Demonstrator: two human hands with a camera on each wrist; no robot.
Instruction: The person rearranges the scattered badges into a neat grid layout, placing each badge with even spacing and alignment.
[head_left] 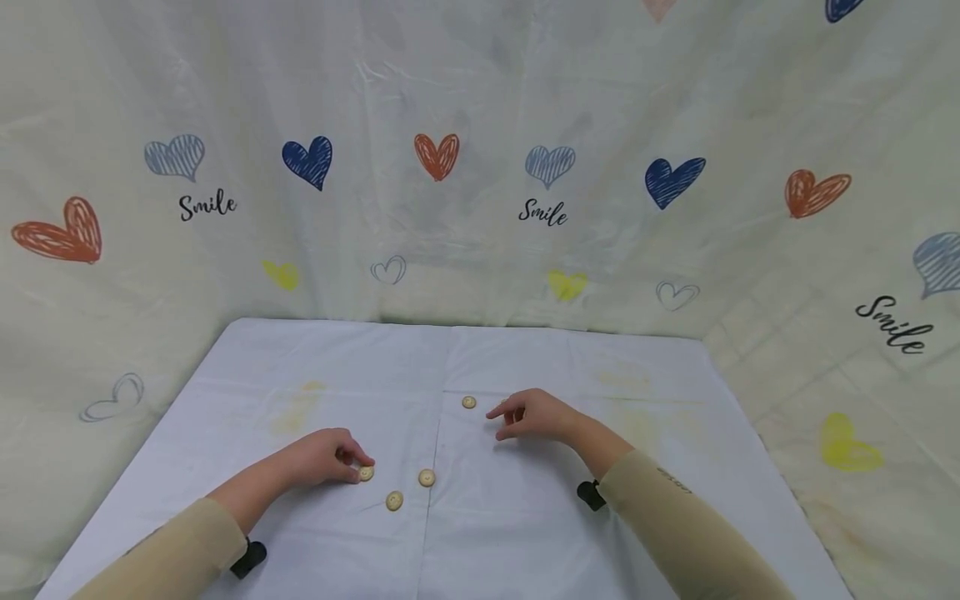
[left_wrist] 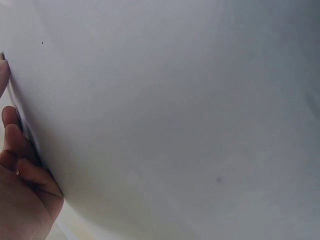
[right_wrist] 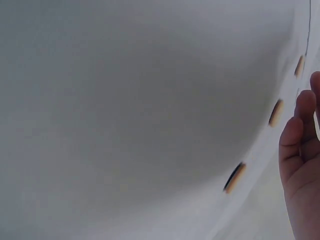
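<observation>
My left hand (head_left: 328, 456) is low over the left part of the table, its thumb and forefinger pinching a round wooden button (head_left: 367, 474). To the right of it lie two similar buttons, one nearer the front (head_left: 394, 501) and another by the cloth's crease (head_left: 427, 477). A further button (head_left: 468, 402) lies farther back, just left of my right hand (head_left: 536, 414). That hand hovers with loosely bent fingers and holds nothing. In the left wrist view, only a sliver of the button shows beside the left hand (left_wrist: 25, 185). Three buttons appear edge-on by the right hand (right_wrist: 302, 155).
A white cloth (head_left: 510, 533) with creases covers the table. Behind and beside it hangs a pale curtain (head_left: 480, 233) printed with hearts and the word "Smile". A small black device (head_left: 591, 496) sits at the right wrist, another (head_left: 249, 558) at the left.
</observation>
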